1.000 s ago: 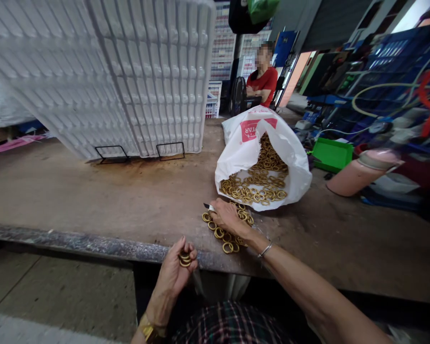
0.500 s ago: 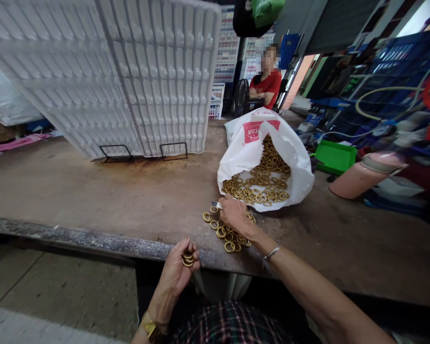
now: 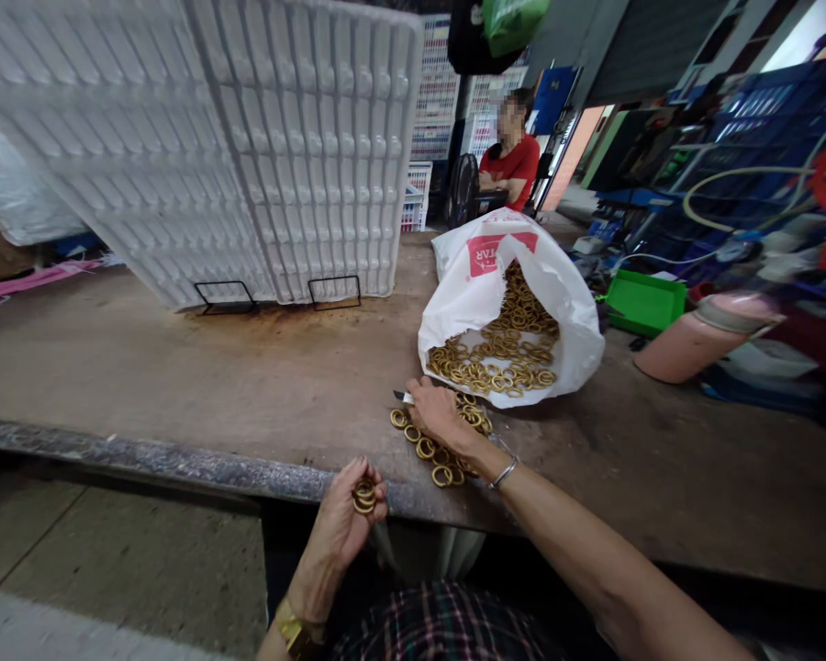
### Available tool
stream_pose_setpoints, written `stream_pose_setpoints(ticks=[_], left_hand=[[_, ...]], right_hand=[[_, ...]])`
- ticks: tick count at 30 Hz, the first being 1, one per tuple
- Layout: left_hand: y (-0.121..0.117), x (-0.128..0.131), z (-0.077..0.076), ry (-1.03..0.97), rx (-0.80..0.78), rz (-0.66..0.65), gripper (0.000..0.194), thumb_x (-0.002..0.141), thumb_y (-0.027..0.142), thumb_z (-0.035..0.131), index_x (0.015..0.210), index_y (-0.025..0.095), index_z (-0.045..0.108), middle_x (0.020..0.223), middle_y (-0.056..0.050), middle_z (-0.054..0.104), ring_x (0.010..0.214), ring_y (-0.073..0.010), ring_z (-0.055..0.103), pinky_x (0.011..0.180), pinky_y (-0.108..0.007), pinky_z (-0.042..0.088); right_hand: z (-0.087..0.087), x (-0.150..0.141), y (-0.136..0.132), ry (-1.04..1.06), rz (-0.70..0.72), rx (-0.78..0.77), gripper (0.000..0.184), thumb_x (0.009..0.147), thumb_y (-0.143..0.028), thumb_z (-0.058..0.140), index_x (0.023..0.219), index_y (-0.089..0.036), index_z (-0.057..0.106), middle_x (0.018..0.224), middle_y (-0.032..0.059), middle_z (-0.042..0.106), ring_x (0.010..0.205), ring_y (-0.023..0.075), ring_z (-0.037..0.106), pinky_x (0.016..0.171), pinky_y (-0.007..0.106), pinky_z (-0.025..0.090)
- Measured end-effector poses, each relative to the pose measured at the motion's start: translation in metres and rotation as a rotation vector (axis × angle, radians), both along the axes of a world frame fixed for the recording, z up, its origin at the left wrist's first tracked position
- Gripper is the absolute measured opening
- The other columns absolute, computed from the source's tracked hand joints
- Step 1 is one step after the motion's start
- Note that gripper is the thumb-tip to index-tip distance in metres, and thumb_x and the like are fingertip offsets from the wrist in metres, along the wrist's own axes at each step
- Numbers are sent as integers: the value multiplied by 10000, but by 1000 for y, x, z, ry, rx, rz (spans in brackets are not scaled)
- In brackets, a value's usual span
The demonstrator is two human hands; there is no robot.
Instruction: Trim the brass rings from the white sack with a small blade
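"One worktop [image 3: 262,386] before us, and on it?"

"Our open white bag [image 3: 458,298], golden rings [image 3: 523,314] inside and loose just before its mouth"

"Our left hand [image 3: 348,514]?"

"Curled around several, apart from our right hand [image 3: 440,413], which grips a small blade [image 3: 400,396] above the loose ones"

Bench [image 3: 262,390] passable left of loose rings [image 3: 441,453]; white sack [image 3: 452,303] blocks beyond, ribbed panels [image 3: 317,165] farther left.

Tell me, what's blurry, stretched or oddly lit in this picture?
Head view, middle: the rings look fairly distinct. Head view, right side: the pink bottle looks smeared and stretched. Head view, lighting: rather dim, with a washed-out bright patch at top right and a paler strip on the floor at bottom left.
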State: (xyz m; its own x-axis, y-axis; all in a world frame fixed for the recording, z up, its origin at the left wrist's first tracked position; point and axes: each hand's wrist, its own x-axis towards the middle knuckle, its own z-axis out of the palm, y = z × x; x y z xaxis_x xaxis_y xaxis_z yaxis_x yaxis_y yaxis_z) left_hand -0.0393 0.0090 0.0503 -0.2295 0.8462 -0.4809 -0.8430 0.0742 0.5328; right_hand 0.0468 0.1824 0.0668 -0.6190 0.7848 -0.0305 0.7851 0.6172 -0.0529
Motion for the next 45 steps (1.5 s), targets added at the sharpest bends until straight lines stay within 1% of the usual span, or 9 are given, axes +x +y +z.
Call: stream_pose_setpoints(ticks=[7,12,16,22,25,29,35,41,45], left_hand=[[2,3,8,226,25,7,286,641,336,724,763,167,529,587,43,504,476,-66,448,395,-157,285],[2,4,8,597,-61,104,302,694,314,659,954,181,584,558,50,521,419,-58,389,393,-164,265],[2,3,3,873,-4,118,242,724,201,621,962,176,657,580,26,556,488,-82,446,484,-181,341],[1,3,3,964,79,101,170,719,147,619,862,182,705,780,-46,677,684,-151,565,670,-225,414],[0,1,1,1031,44,119,120,726,167,615,811,181,699,689,-27,655,636,-147,553,644,-225,407],[-2,-2,-6,1236,3,116,120,770,207,554,781,176,669,675,-14,639,640,-144,550,652,-231,406],[-2,-1,-7,1317,49,65,144,789,243,509,778,163,628,687,-7,616,642,-131,538,628,-230,407],[-3,1,0,944,-93,-91,263,789,425,509,776,168,560,503,55,474,404,-69,372,404,-185,279],[-5,3,1,673,-69,-132,316,750,487,554,810,181,499,513,68,489,367,-46,340,362,-161,225]], right_hand=[[6,3,-7,216,64,-115,177,786,-193,449,910,-179,575,762,48,631,685,159,574,569,232,323],[5,5,-29,614,91,-634,136,721,-218,459,665,-153,564,561,-42,480,549,89,422,504,194,276],[-3,8,-50,726,35,-959,103,665,-232,474,625,-155,529,490,-80,381,473,65,319,456,191,219],[-6,6,-66,785,-62,-1388,51,609,-207,454,653,-182,462,474,-100,387,371,46,221,385,197,144],[-5,6,-67,800,-73,-1325,69,671,-223,437,688,-177,485,494,-87,423,372,47,240,392,194,171],[-4,8,-68,806,-2,-982,188,773,-281,417,666,-160,515,557,-42,495,482,69,385,470,196,267],[-2,7,-75,723,122,-719,269,781,-315,445,554,-170,440,518,-62,356,521,80,329,487,211,238],[-7,4,-75,719,104,-749,247,779,-280,409,560,-170,440,523,-61,361,512,79,323,477,210,228],[-5,6,-76,745,132,-798,262,787,-299,397,560,-174,431,514,-61,359,512,81,323,480,208,237]])
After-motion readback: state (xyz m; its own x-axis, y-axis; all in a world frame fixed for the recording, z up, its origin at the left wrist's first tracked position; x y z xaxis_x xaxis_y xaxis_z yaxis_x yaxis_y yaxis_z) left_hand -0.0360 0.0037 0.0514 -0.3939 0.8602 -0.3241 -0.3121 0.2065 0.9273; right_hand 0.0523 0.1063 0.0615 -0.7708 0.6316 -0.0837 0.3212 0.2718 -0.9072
